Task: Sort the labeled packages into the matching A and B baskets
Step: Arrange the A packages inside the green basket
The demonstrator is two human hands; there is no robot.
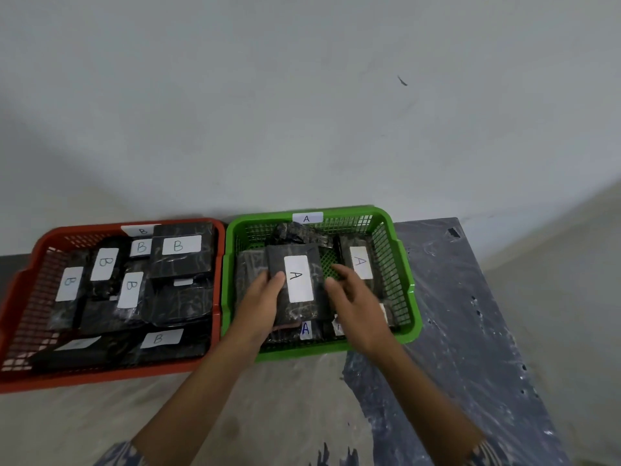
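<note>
- Two baskets sit side by side on a table with a dark, scuffed top, set against a pale wall.
- The green basket is on the right; a white tag with the letter A is fixed to its far rim.
- The red basket is on the left, its side touching the green one, and carries a B tag on its far rim.
- The red basket is filled with dark wrapped packages, each with a white label marked B, such as the large one at the back.
- Inside the green basket, the left hand grips the left edge of a dark package with a long white A label, thumb lying on its top face.
- That package rests on top of other packages in the middle of the green basket.
- The right hand is at the package's right edge with fingers loosely spread; whether it actually clasps the package cannot be told.
- Another A-labelled package lies along the right side of the green basket, partly behind the right hand.
- More A labels show at the near edge below the held package.
</note>
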